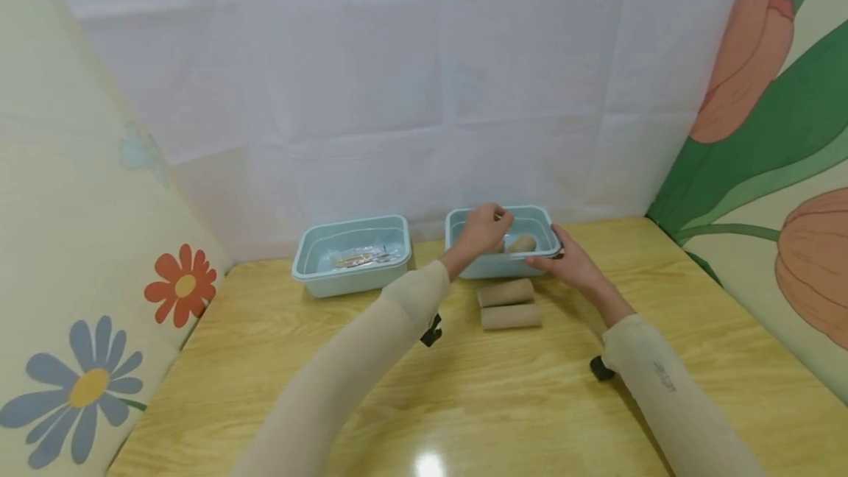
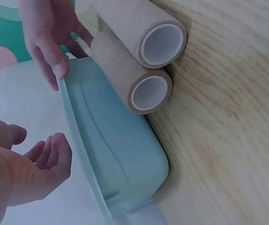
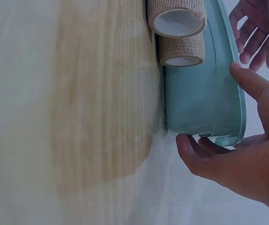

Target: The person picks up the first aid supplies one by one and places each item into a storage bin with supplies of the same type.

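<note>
My left hand [image 1: 486, 229] hovers over the right-hand light blue plastic bin [image 1: 497, 268]. Its fingers [image 2: 55, 157] are loosely curled, and nothing shows between them and the thumb. With thumb at the rim and fingers at the end wall, my right hand [image 3: 251, 161] grips the same bin by its right end. Inside the bin lie tan rolls [image 1: 522, 244], partly hidden by the left hand and front wall. Two tan, crinkled bandage rolls with white cores lie side by side before the bin, a rear roll [image 1: 506, 292] and a front roll [image 1: 511, 316].
To the left stands a second light blue bin [image 1: 351, 284] with slim, clear-wrapped items [image 1: 363, 257] in it. Both bins sit at the back of the wood-grain table [image 1: 490, 403], against a white sheet [image 1: 358, 94]. Flower-painted panels [image 1: 762, 190] flank the table.
</note>
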Available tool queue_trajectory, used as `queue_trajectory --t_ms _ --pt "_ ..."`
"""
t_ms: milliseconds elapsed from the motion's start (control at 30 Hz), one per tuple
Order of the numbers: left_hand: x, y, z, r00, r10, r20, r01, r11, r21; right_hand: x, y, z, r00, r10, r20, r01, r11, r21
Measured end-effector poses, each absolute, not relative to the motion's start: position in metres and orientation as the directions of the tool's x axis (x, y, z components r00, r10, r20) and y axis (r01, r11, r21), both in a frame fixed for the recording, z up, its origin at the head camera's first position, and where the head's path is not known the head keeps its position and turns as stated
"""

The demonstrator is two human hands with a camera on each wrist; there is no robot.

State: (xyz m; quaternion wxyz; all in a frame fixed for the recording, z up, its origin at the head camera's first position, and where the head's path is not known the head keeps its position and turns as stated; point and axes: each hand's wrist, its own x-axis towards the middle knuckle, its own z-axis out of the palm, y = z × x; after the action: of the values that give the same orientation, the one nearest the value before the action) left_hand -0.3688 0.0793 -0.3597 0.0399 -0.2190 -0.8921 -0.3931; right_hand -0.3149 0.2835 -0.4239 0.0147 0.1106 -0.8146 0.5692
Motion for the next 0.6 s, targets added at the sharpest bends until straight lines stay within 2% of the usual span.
queue_trajectory --t_ms 200,433,600 --pt "-0.357 0.073 -0.35 -0.86 0.399 0.318 0.505 0.584 0.635 -0.315 0.287 -0.425 -0.976 -0.148 0.163 -0.204 0.333 -0.921" --pt "-0.334 0.062 -0.346 -0.826 0.457 0.329 0.543 0.492 0.68 -0.314 0.286 -0.423 -0.971 -0.145 0.191 -0.23 0.346 -0.91" --pt "-0.323 0.058 -0.348 -0.797 0.487 0.356 0.582 0.464 0.668 -0.313 0.285 -0.422 -0.971 -0.146 0.19 -0.228 0.32 -0.92"
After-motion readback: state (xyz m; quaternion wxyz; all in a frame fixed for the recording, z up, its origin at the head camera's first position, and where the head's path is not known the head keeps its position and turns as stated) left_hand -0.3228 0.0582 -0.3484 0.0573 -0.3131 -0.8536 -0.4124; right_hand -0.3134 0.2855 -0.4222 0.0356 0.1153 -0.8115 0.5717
